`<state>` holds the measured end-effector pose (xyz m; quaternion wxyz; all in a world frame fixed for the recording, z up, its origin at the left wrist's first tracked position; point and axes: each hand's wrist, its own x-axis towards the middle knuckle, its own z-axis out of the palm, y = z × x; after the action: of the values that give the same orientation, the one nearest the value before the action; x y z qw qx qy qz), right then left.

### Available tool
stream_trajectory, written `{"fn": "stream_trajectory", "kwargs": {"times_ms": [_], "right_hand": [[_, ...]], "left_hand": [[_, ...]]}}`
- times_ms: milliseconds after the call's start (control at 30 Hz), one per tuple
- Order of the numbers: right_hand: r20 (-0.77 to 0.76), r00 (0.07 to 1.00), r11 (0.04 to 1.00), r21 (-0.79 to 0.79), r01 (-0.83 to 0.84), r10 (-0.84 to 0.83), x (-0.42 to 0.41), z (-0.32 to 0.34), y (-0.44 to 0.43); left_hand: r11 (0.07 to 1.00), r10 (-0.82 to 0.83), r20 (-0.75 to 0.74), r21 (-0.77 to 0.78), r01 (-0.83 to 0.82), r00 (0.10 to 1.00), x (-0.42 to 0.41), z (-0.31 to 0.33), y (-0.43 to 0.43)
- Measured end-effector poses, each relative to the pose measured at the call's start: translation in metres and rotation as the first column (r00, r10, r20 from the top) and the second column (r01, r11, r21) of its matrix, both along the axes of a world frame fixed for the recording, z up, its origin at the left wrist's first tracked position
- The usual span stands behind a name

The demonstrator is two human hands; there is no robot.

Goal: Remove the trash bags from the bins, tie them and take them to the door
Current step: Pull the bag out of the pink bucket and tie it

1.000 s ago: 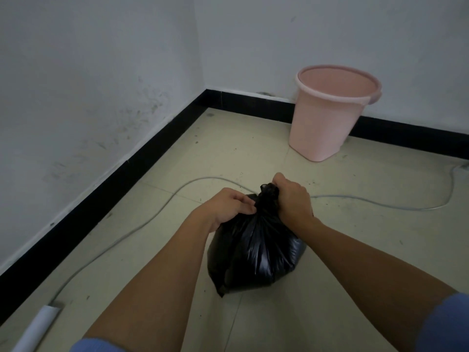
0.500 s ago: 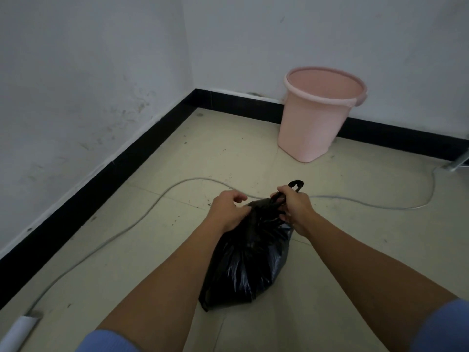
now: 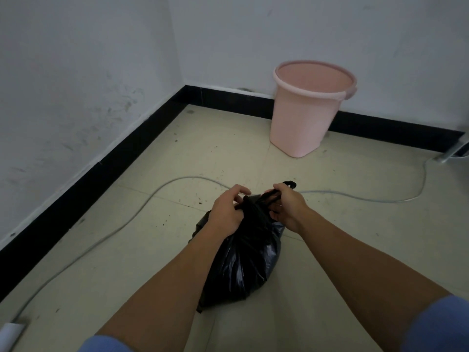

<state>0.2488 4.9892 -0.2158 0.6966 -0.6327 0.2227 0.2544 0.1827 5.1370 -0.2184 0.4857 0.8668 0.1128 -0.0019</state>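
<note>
Gripping black trash bag (image 3: pixel 243 262) neck — left hand (image 3: pixel 227 212), right hand (image 3: pixel 285 204) both clenched on it.

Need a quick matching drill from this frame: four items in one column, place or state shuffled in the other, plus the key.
Things:
1. pink bin
2. black trash bag
3. grey cable
4. right hand

Places or states:
A. trails loose across the floor tiles
B. stands upright by the far wall, no liner showing
C. grips the twisted bag handles
D. sits on the floor between the forearms

Pairs: 1-B, 2-D, 3-A, 4-C
</note>
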Motion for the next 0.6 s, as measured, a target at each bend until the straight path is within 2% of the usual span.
{"fn": "stream_trajectory", "kwargs": {"times_ms": [67, 133, 200, 267, 300, 400, 533, 600], "right_hand": [[-0.006, 1.000, 0.999, 0.016, 0.030, -0.030, 0.000, 0.001, -0.001], [-0.005, 0.999, 0.999, 0.024, 0.037, -0.036, 0.000, 0.001, -0.004], [-0.008, 1.000, 0.999, 0.029, 0.019, -0.019, 0.000, 0.002, -0.005], [-0.009, 1.000, 0.999, 0.034, 0.006, -0.005, -0.001, 0.004, -0.005], [-0.006, 1.000, 0.999, 0.040, -0.003, 0.004, -0.001, 0.005, -0.005], [-0.001, 0.998, 0.995, 0.078, -0.064, 0.064, -0.002, 0.008, 0.000], [0.013, 0.994, 0.992, 0.065, -0.108, 0.108, -0.008, 0.011, 0.010], [0.018, 0.995, 0.992, 0.078, -0.098, 0.097, -0.013, 0.014, 0.016]], "left_hand": [[0.985, 0.055, -0.028, -0.159, -0.059, 0.998, -0.001, 0.004, -0.001], [0.952, 0.060, -0.137, -0.289, -0.098, 0.989, -0.005, 0.010, 0.001], [0.936, 0.015, -0.238, -0.339, -0.098, 0.971, -0.007, 0.012, 0.006], [0.934, -0.019, -0.265, -0.349, -0.078, 0.964, -0.009, 0.012, 0.009], [0.948, -0.024, -0.240, -0.315, -0.054, 0.971, -0.009, 0.011, 0.010], [0.999, -0.031, -0.157, -0.015, 0.029, 0.987, -0.006, 0.008, 0.007], [0.969, -0.028, -0.147, 0.239, 0.064, 0.989, -0.004, 0.003, 0.010], [0.933, 0.012, -0.103, 0.358, 0.026, 0.995, -0.005, 0.001, 0.012]]}}
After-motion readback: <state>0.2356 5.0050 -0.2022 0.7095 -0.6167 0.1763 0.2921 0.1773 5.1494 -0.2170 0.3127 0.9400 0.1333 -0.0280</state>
